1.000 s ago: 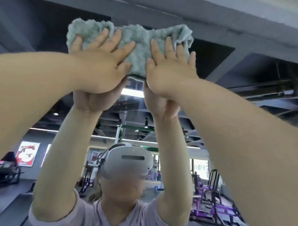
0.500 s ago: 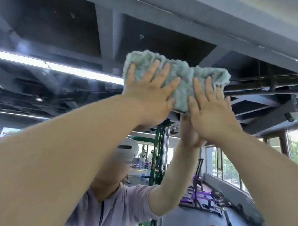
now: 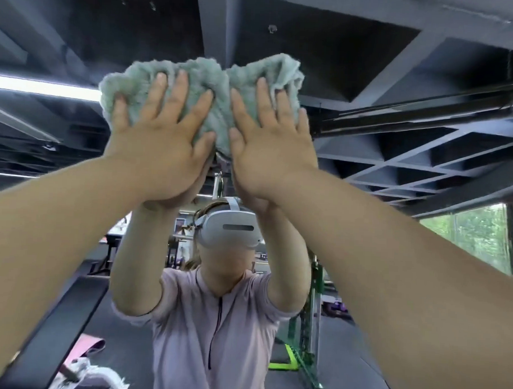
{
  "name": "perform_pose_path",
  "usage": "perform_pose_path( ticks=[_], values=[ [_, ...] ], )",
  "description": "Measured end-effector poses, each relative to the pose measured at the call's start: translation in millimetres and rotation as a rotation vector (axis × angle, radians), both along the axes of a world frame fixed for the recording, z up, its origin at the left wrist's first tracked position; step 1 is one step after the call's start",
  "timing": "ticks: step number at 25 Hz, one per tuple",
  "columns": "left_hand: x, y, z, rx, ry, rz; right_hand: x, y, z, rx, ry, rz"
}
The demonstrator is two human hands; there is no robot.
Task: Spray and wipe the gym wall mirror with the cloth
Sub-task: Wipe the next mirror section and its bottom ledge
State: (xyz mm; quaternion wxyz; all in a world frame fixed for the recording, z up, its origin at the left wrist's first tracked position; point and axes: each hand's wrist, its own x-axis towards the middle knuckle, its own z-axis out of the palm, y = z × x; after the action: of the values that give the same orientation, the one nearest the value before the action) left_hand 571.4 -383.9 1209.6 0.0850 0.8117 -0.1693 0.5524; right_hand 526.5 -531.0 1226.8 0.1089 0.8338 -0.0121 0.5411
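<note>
Mirror [image 3: 425, 201] fills your whole view, and the cloth [image 3: 204, 86] sits high on it, above your head, pressed flat against the glass. Your left hand [image 3: 157, 140] and right hand [image 3: 269, 142] lie side by side on it, each grip spread, palms pushing, pinching nothing. The cloth's long axis runs left to right, shared evenly between both hands. No spray bottle shows.
</note>
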Motion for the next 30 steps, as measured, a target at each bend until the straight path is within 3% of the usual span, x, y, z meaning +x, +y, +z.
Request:
perform_pose_path(
  ticks=[4, 10, 16, 20, 22, 25, 28, 30],
  values=[
    [-2, -7, -8, -0.032, 0.043, -0.056, -6, -5, -5, -0.051, 0.023, -0.032],
    [-36, -125, -41, 0.285, -0.065, -0.152, -58, -125, -56, 0.243, 0.027, -0.209],
    [-30, -129, -45, 0.371, -0.146, -0.113, -44, -117, -59, 0.333, -0.066, -0.154],
    [-15, -73, -37, 0.217, -0.114, -0.046, -30, -71, -44, 0.146, 0.022, -0.08],
    [-7, -40, -58, 0.065, -0.117, -0.029, -20, -40, -55, -0.008, 0.077, -0.005],
    [-9, -25, -96, -0.093, 0.019, 0.016, -13, -24, -76, -0.175, 0.144, 0.071],
    [-23, -57, -89, -0.153, 0.106, -0.015, -28, -64, -62, -0.159, 0.133, 0.043],
    [-35, -88, -77, -0.005, 0.063, -0.029, -44, -107, -62, -0.047, 0.108, -0.025]
  ],
)
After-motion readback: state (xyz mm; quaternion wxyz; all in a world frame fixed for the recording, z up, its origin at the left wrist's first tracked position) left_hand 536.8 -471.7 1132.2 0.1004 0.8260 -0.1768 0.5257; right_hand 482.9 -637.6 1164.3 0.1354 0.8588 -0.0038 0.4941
